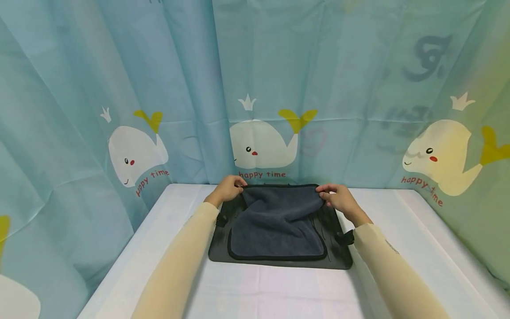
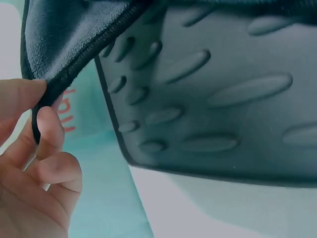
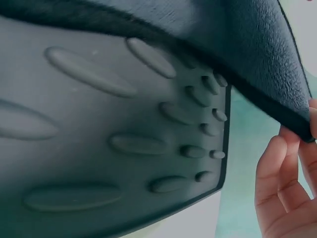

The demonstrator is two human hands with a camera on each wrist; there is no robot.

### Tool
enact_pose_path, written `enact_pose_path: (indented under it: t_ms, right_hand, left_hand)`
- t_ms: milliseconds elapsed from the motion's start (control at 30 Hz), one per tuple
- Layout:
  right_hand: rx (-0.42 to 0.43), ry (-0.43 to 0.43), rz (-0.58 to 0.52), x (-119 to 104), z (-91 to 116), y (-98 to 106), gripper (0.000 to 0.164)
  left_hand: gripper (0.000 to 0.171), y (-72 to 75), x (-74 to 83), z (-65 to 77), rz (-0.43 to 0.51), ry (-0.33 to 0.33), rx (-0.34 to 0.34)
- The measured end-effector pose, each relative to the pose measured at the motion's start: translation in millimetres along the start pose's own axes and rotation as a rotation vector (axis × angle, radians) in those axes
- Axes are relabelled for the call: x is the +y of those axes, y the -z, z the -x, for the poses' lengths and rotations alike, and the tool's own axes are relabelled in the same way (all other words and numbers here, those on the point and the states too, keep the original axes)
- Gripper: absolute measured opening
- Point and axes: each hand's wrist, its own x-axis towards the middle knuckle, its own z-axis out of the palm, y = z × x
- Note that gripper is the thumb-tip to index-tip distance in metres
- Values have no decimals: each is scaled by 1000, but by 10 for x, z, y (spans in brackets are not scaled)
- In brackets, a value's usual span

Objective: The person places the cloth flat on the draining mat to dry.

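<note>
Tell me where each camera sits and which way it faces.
Head: on the head, looking forward and down at a grey cloth on a dark board; left hand, right hand and both sleeves show.
Left wrist: on that wrist, looking at a cloth corner; only the left hand, pinching it, shows.
Right wrist: likewise, at another corner; only the right hand shows, partly.
Both wrist views share the cloth and board.

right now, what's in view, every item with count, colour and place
Cloth: 1, dark blue-grey with black edging, over the mat
Mat: 1, black, on the table
Table: 1, white, under the mat
Curtain: count unclear, blue-green, behind the table
Printed whales: 3 plus a cut-off part, white, on the curtain
Wrist devices: 2, black, at the wrists
Sleeves: 2, cream, on the arms
Left hand: 1, bare, pinching the cloth's far left corner
Right hand: 1, bare, pinching its far right corner
</note>
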Motion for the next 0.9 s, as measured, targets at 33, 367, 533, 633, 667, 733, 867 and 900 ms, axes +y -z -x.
enact_pose_path:
  t_ms: [33,367,533,633,667,733,867,900]
  right_hand:
    - [-1,4,2,-16,-5,3,29]
    - [4,0,-45,-83,-88,-70,38]
    - [-91,-12,-32,13,-157,-182,52]
    - [-160,3,-42,63,-187,-242,61]
    - [-173,3,-48,80,-198,-256,63]
    - [-182,-1,-61,110,-197,-259,67]
    - [-178,-41,-71,165,-180,-233,72]
    - [-183,-50,-74,173,-172,-226,73]
  left_hand:
    - [23,8,-11,-5,2,-2,4]
    - [19,-85,-76,-18,56,42,160]
    - [17,-215,-139,-2,50,106,199]
    - [19,-265,-165,9,53,150,243]
    - [20,-282,-169,9,52,159,252]
    - [27,-319,-162,-1,51,175,254]
    - [47,-392,-128,-30,27,238,238]
    - [50,-407,-120,-35,24,263,238]
